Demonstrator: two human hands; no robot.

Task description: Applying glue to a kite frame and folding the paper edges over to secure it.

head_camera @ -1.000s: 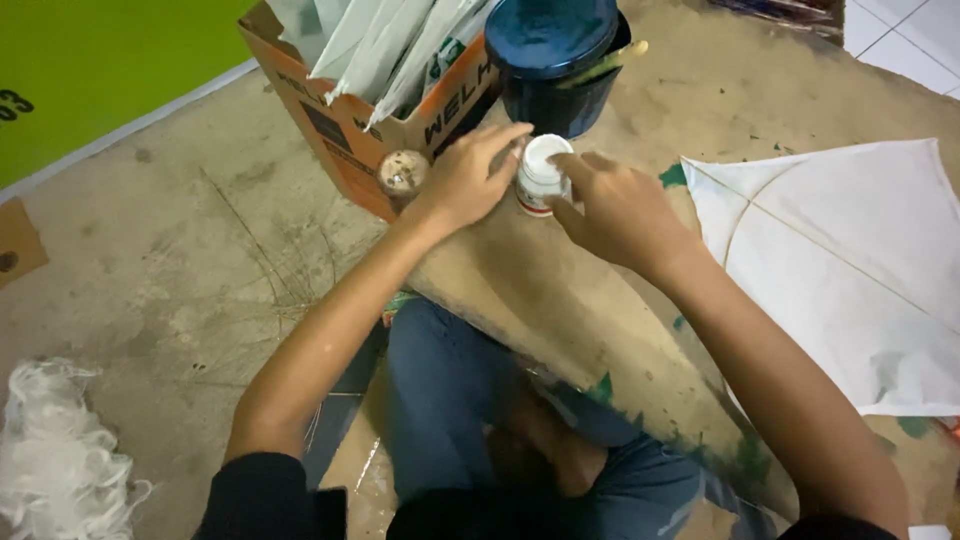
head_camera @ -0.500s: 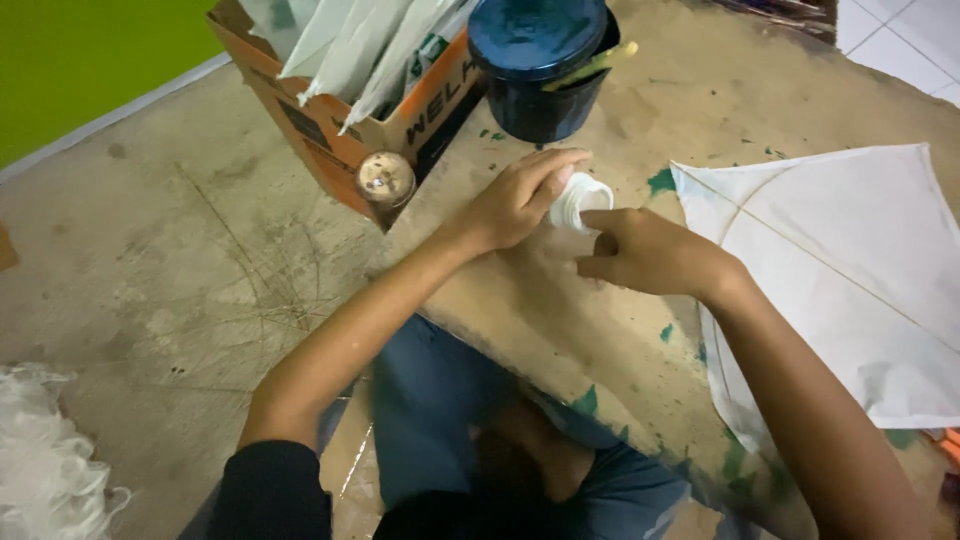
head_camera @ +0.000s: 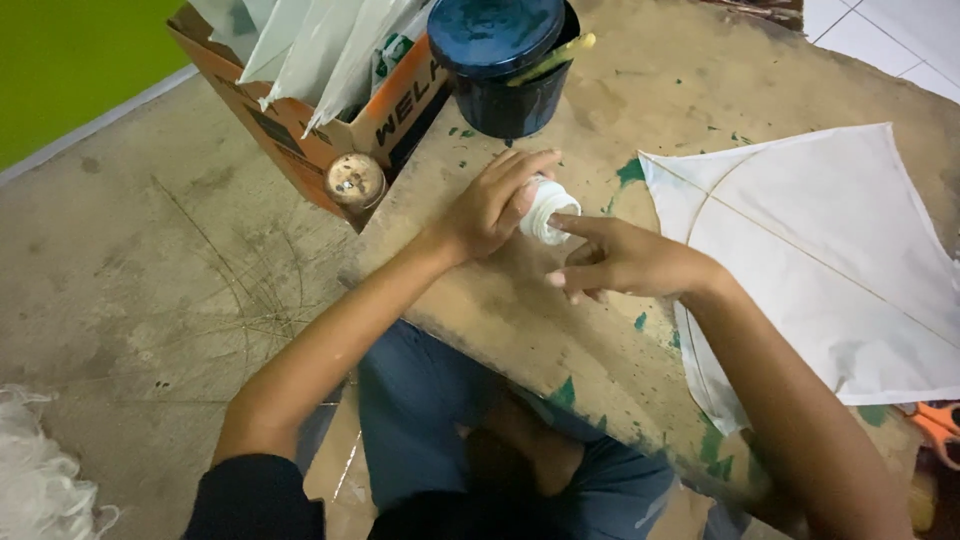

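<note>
Two hands at a small white jar on a paint-stained board.

We saw the left hand (head_camera: 490, 205) closed around a small white jar (head_camera: 548, 210), tipped on its side above the wooden board (head_camera: 520, 320), while the right hand (head_camera: 620, 265) put its forefinger to the jar's open mouth, the other fingers loosely curled (what the jar held we could not tell). Just beyond stood a dark bucket (head_camera: 505, 60) filled with dark blue-green paint, a stick (head_camera: 552, 58) lying across its rim. Beside it an orange cardboard box (head_camera: 330, 110) held folded white kites, and a white paper kite (head_camera: 830, 260) lay flat at the right.
</note>
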